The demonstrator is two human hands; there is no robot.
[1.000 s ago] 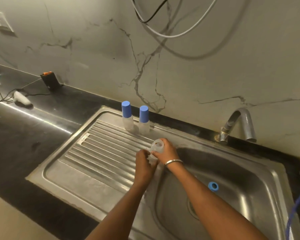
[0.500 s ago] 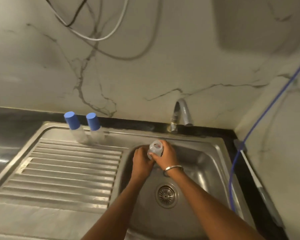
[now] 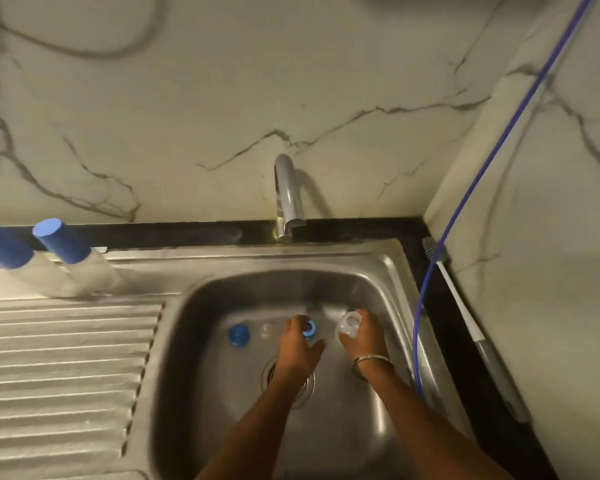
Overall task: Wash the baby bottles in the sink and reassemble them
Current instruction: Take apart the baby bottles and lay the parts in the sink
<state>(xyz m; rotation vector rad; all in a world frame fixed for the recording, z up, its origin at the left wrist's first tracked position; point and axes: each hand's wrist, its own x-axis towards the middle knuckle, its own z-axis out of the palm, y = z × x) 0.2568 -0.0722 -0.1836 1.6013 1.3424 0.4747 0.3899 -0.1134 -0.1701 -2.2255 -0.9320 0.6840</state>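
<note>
Both my hands are down in the steel sink basin (image 3: 388, 271). My right hand (image 3: 362, 337) grips a clear open baby bottle (image 3: 349, 324), its mouth facing up. My left hand (image 3: 297, 348) curls its fingers round a blue screw ring (image 3: 309, 330) near the basin floor. A blue cap (image 3: 239, 335) lies on the basin floor to the left, with a clear blurred part (image 3: 265, 330) beside it. Two assembled bottles with blue caps (image 3: 63, 241) (image 3: 2, 245) stand on the drainboard's back edge.
The tap (image 3: 288, 199) stands behind the basin with no water visible. The ribbed drainboard (image 3: 59, 368) fills the left. A bottle brush (image 3: 465, 313) lies on the black counter strip at the right, and a blue cord (image 3: 499, 140) hangs down into the basin's right side.
My hands have parted and dropped deeper into the basin; the right keeps the clear bottle, and the left now has the blue ring. The view has swung right and down.
</note>
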